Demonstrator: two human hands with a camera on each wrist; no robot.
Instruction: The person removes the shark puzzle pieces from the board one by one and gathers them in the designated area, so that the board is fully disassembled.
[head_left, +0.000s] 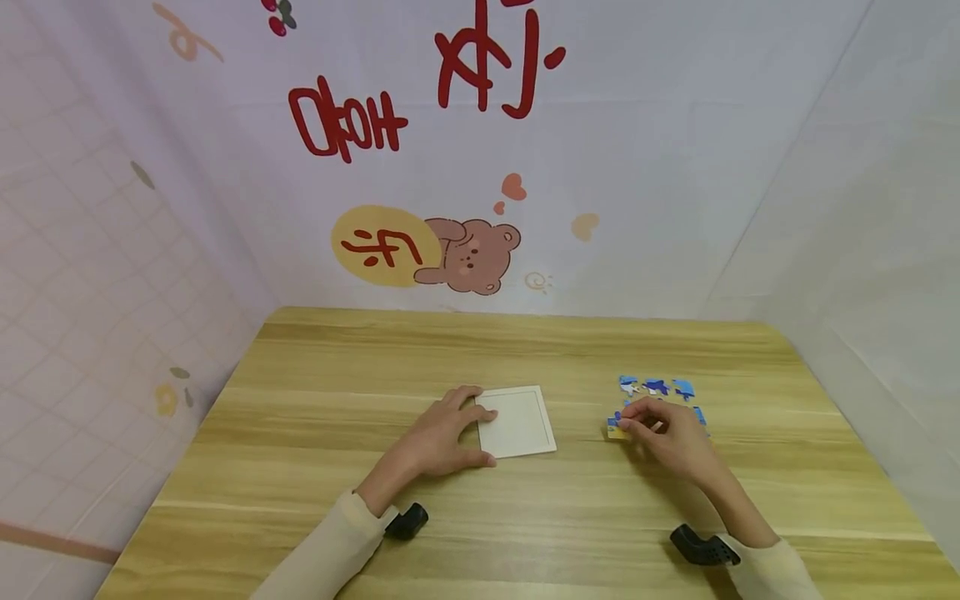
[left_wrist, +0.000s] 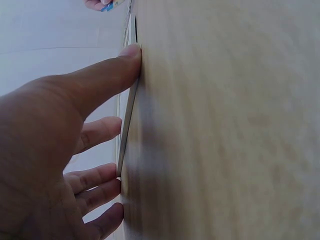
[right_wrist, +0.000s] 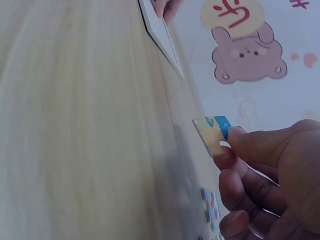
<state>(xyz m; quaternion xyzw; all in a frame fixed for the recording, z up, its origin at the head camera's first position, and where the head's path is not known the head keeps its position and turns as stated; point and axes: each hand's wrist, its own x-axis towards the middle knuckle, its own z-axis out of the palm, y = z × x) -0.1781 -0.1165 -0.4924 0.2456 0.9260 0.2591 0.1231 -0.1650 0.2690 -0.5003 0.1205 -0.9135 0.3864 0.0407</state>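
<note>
A square white puzzle tray (head_left: 519,423) with a thin raised rim lies flat on the table. My left hand (head_left: 444,433) rests at its left side with fingers spread, the thumb by the near corner and one fingertip over the board. To the right of the tray, my right hand (head_left: 672,435) pinches a jigsaw piece (right_wrist: 210,133) between thumb and index finger. The piece is yellow and blue and is tilted just above the table in the right wrist view. Several blue puzzle pieces (head_left: 657,387) lie behind that hand, which partly hides others.
The wood-grain table (head_left: 390,350) meets a white cloth backdrop (head_left: 645,150) at its back edge and both sides. A printed bear (head_left: 476,258) and red characters decorate the backdrop. Black wrist devices (head_left: 407,522) sit at both cuffs.
</note>
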